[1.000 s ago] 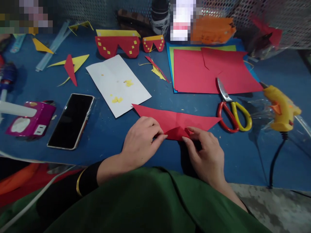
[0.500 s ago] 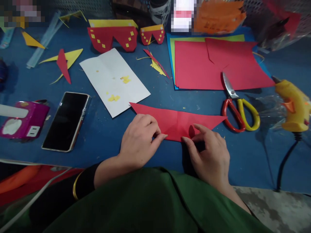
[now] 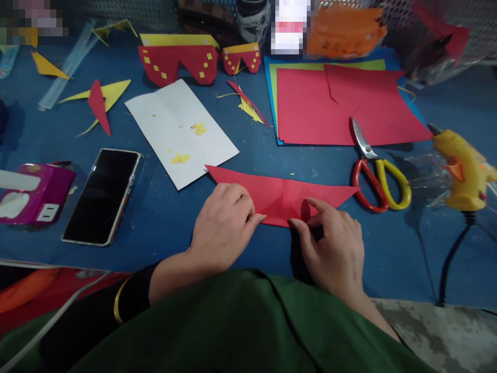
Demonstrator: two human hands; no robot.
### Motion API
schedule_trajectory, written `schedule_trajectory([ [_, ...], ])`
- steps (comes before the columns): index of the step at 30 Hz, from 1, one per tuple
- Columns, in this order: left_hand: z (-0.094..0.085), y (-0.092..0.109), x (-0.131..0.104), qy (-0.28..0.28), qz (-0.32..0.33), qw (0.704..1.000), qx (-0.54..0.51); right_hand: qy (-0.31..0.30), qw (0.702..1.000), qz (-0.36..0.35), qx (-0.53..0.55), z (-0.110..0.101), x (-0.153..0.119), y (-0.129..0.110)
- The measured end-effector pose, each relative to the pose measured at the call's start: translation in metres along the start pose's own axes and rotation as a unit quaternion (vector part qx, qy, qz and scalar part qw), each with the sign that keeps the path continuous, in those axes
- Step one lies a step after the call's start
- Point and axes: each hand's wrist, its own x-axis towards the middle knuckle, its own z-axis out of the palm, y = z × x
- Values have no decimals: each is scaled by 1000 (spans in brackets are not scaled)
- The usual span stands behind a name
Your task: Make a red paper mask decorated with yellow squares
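A long piece of red paper (image 3: 281, 194) with pointed ends and a faint crease at its middle lies on the blue table in front of me. My left hand (image 3: 223, 225) pinches its near edge left of the crease, thumb along the edge. On the other side of the crease, my right hand (image 3: 334, 241) grips the same edge between thumb and fingers. The paper's left tip touches a white sheet (image 3: 171, 119) bearing yellow scraps. Its right tip meets the red handle of the scissors (image 3: 370, 166).
Behind are a large red and yellow paper mask (image 3: 180, 62) and a smaller one (image 3: 243, 59). Stacked coloured paper (image 3: 310, 114) lies back right, a yellow glue gun (image 3: 462, 171) far right. A phone (image 3: 103, 197) and a purple socket block (image 3: 42, 199) sit left.
Both hands keep their hold on the red paper with hardly any movement. The whole view has shifted slightly.
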Motion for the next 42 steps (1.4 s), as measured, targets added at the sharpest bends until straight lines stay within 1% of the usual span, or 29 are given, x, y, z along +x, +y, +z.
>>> schedule_trajectory([
  [8,1,0,0,14,22,999,45,-7,1000,6,-2,-1,1,-2],
  [18,3,-1,-1,9,14,999,51,6,1000,5,-12,1,0,0],
  [24,3,-1,0,12,16,999,51,7,1000,4,6,1,1,0],
  [31,2,0,0,0,12,998,62,7,1000,-5,-12,1,1,0],
  [33,1,0,0,5,11,998,66,5,1000,-1,-11,1,1,0],
  [35,1,0,-1,23,16,997,68,2,1000,6,-8,2,1,0],
  [36,1,0,-1,37,30,997,66,0,1000,9,-7,2,2,1],
  [37,2,0,-2,52,58,995,61,-1,1000,11,-5,2,2,1],
  [39,5,-1,-4,74,151,984,51,1,1000,9,-5,2,2,2],
  [41,7,-1,-7,64,251,964,57,6,1000,7,-7,3,2,2],
  [42,8,-1,-8,46,281,956,67,7,1000,7,-10,4,2,2],
])
